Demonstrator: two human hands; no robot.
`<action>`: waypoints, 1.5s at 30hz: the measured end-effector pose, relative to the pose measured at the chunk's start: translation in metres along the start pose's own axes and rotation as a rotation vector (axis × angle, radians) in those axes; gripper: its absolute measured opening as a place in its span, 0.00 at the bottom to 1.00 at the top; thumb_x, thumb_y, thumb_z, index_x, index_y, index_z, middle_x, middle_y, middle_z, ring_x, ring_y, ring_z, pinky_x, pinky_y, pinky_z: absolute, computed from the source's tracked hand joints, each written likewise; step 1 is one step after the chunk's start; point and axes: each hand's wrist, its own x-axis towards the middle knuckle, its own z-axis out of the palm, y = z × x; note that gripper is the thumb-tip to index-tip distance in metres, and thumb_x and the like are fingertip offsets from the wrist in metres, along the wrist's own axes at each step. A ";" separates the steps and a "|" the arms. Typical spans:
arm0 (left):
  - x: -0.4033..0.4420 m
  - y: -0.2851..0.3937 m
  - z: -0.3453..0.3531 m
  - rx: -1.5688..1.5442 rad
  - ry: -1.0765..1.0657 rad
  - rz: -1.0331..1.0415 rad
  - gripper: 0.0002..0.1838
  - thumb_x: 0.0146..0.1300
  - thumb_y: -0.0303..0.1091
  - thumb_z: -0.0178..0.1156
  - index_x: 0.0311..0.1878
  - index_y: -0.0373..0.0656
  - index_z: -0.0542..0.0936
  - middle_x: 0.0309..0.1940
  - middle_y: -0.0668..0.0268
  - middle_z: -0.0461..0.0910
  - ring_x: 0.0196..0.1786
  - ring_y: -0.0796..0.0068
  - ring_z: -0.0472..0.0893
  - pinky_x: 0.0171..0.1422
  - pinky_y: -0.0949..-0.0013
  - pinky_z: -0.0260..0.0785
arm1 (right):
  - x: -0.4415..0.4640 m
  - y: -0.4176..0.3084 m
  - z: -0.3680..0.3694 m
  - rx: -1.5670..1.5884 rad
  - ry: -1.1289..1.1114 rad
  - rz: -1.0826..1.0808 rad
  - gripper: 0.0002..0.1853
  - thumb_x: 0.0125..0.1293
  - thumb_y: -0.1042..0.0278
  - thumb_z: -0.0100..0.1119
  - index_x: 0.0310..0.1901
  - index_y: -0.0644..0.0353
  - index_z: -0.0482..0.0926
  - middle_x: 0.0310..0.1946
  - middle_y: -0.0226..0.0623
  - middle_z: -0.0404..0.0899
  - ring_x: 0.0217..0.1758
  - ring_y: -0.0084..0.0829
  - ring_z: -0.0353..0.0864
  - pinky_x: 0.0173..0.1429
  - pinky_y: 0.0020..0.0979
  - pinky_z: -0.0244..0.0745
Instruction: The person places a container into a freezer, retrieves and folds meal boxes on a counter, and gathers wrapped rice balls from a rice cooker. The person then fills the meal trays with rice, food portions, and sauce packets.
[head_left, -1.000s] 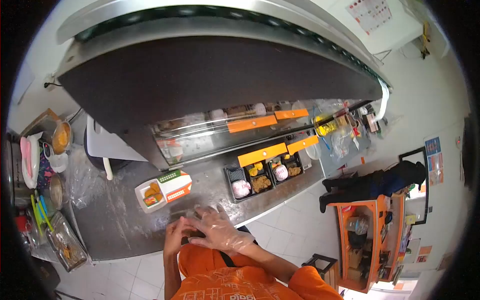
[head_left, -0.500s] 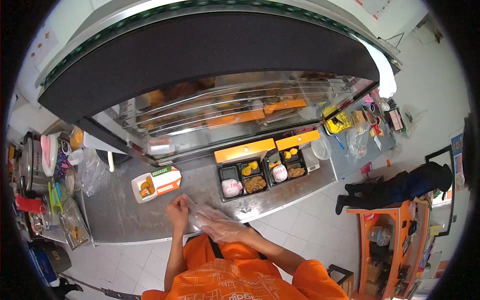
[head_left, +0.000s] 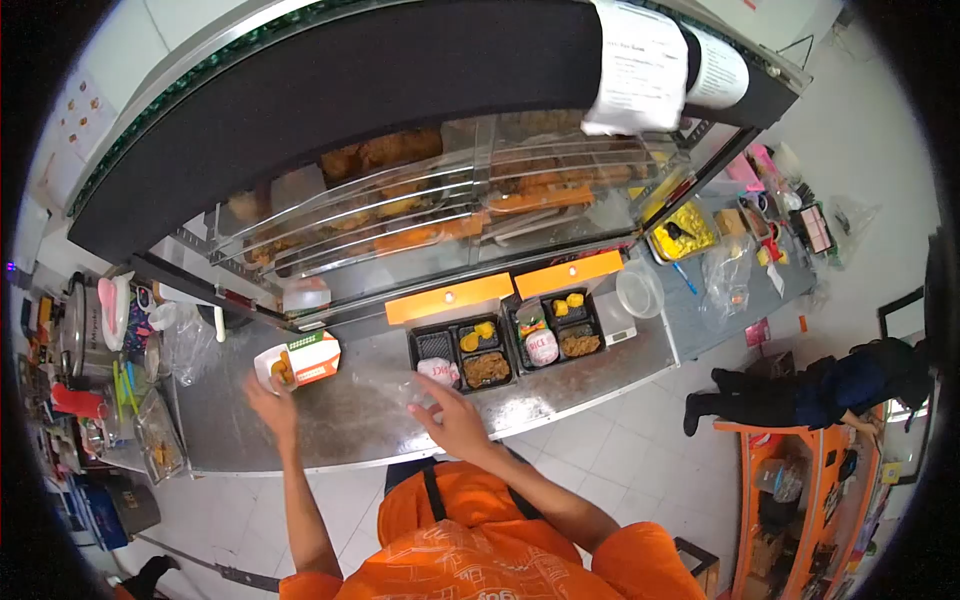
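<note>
My left hand (head_left: 270, 407) is at the near left side of a small open carton (head_left: 318, 358), white with green and orange panels, holding golden fried pieces. Its fingers look apart and blurred, with nothing visible in them; contact with the carton is unclear. My right hand (head_left: 450, 418) is over the front of the counter, thumb and fingers around a thin clear plastic piece (head_left: 385, 388), apparently a disposable glove, smeared by motion. Beside it are two black meal trays (head_left: 460, 358) (head_left: 553, 330) with orange lids, wrapped rice, fried meat and yellow pieces.
A glass food display case (head_left: 470, 205) stands behind the metal counter (head_left: 330, 430). Utensils and a clear tray (head_left: 160, 440) crowd the left. A clear round tub (head_left: 640, 288) sits at the right; another person (head_left: 810, 385) stands beyond, by an orange shelf (head_left: 800, 500).
My left hand has let go of the plastic and moved left to the carton. The plastic no longer covers my right hand, which has risen over the counter. The view has shifted slightly.
</note>
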 end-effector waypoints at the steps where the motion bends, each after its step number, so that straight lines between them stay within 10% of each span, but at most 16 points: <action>1: 0.012 -0.044 0.016 0.296 0.169 -0.023 0.31 0.77 0.46 0.54 0.71 0.29 0.69 0.69 0.39 0.72 0.69 0.44 0.74 0.75 0.56 0.63 | 0.002 0.001 -0.001 -0.005 0.027 -0.040 0.29 0.72 0.55 0.64 0.69 0.60 0.73 0.56 0.51 0.82 0.40 0.37 0.87 0.46 0.35 0.82; 4: 0.033 -0.139 0.054 -0.280 -0.062 -0.441 0.32 0.74 0.47 0.58 0.69 0.29 0.70 0.66 0.38 0.74 0.68 0.43 0.75 0.73 0.55 0.65 | -0.001 0.017 0.002 0.092 0.064 -0.019 0.27 0.73 0.58 0.64 0.69 0.59 0.73 0.53 0.45 0.82 0.39 0.29 0.85 0.44 0.30 0.80; 6: 0.017 -0.141 0.061 -0.290 -0.181 -0.349 0.33 0.73 0.46 0.59 0.70 0.29 0.69 0.64 0.38 0.76 0.66 0.44 0.77 0.71 0.54 0.68 | -0.006 0.020 0.002 0.136 0.078 0.016 0.25 0.73 0.61 0.64 0.68 0.59 0.74 0.52 0.43 0.82 0.40 0.25 0.84 0.44 0.28 0.79; 15: -0.092 -0.009 0.052 -0.220 -0.281 -0.563 0.39 0.68 0.47 0.66 0.73 0.33 0.63 0.42 0.48 0.86 0.47 0.52 0.86 0.55 0.56 0.76 | 0.025 0.013 0.041 0.042 0.212 -0.083 0.21 0.72 0.65 0.64 0.62 0.65 0.76 0.53 0.42 0.81 0.41 0.27 0.81 0.43 0.29 0.78; 20: -0.094 0.000 0.073 -0.613 -0.210 -0.163 0.35 0.69 0.46 0.64 0.71 0.32 0.67 0.56 0.39 0.80 0.55 0.47 0.83 0.59 0.55 0.74 | 0.049 -0.044 0.076 -0.227 0.163 -0.333 0.26 0.67 0.64 0.65 0.65 0.60 0.74 0.58 0.49 0.78 0.55 0.52 0.80 0.61 0.46 0.76; 23: -0.100 -0.009 0.084 -0.408 -0.535 0.166 0.30 0.70 0.41 0.62 0.69 0.33 0.68 0.56 0.42 0.80 0.54 0.50 0.82 0.56 0.55 0.75 | 0.063 -0.036 0.136 -0.369 0.037 -0.395 0.24 0.71 0.55 0.61 0.65 0.55 0.75 0.54 0.45 0.78 0.58 0.47 0.79 0.59 0.44 0.78; 30: -0.121 -0.060 0.107 -0.740 -0.460 0.186 0.23 0.71 0.34 0.58 0.66 0.35 0.70 0.53 0.50 0.80 0.50 0.55 0.82 0.49 0.56 0.77 | 0.114 0.074 0.245 -0.678 -0.266 -0.396 0.19 0.66 0.65 0.57 0.57 0.62 0.78 0.53 0.45 0.79 0.58 0.48 0.80 0.61 0.44 0.77; 32: -0.113 -0.069 0.112 -0.843 -0.483 0.056 0.21 0.71 0.32 0.56 0.65 0.35 0.70 0.53 0.52 0.80 0.49 0.57 0.81 0.47 0.56 0.78 | 0.086 0.057 0.221 -0.554 -0.149 -0.569 0.18 0.64 0.68 0.57 0.54 0.64 0.79 0.52 0.47 0.80 0.59 0.48 0.80 0.63 0.45 0.76; 35: -0.085 -0.046 0.078 -1.112 -0.661 -0.708 0.20 0.71 0.31 0.54 0.63 0.36 0.68 0.54 0.54 0.77 0.51 0.60 0.80 0.44 0.57 0.79 | 0.061 0.024 0.144 -0.412 -0.323 -0.430 0.15 0.62 0.71 0.57 0.50 0.65 0.81 0.51 0.48 0.81 0.58 0.45 0.82 0.57 0.45 0.79; 45: -0.049 -0.092 0.165 -1.003 -0.087 -0.382 0.42 0.66 0.30 0.60 0.81 0.41 0.54 0.72 0.47 0.65 0.62 0.48 0.77 0.71 0.47 0.68 | 0.052 0.070 -0.307 -0.621 0.321 -0.105 0.11 0.68 0.72 0.59 0.49 0.63 0.85 0.37 0.42 0.89 0.35 0.43 0.88 0.41 0.39 0.83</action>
